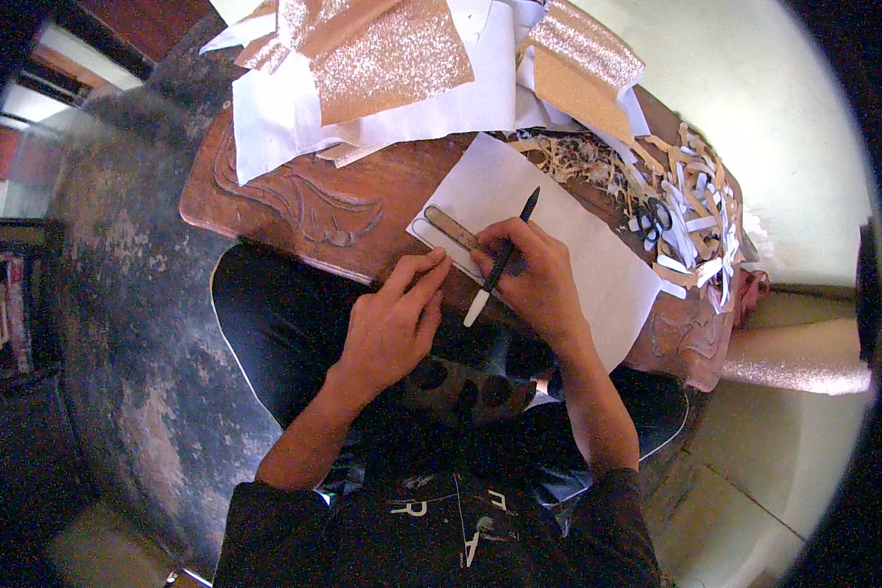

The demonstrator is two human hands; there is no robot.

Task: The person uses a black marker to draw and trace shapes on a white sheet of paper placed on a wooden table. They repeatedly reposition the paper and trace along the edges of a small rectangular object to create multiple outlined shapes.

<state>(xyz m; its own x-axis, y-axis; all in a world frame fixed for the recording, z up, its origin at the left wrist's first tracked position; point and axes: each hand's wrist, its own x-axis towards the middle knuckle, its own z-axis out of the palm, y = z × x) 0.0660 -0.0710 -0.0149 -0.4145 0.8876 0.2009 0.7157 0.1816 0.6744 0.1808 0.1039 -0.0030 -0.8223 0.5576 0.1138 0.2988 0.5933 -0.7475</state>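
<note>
My right hand [534, 269] has its fingers closed round a black pen [501, 265] with a white end, which slants across the hand. Its fingertips are at the lower end of a narrow brown strip [450, 226] with a rounded end. That strip lies flat on a white sheet [598, 257], near the sheet's left corner. Beside it, a thin rounded outline [425, 227] is drawn on the sheet. My left hand [398, 312] has its fingers stretched out, the fingertips resting at the sheet's near edge, close to the strip. The undersides of its fingers are hidden.
The carved wooden table [294, 211] carries glittery rose-gold sheets [392, 64] with white backing at the far side. To the right are black-handled scissors [654, 220] among a heap of cut strips [701, 201]. A glittery roll [799, 358] lies beyond the table's right edge.
</note>
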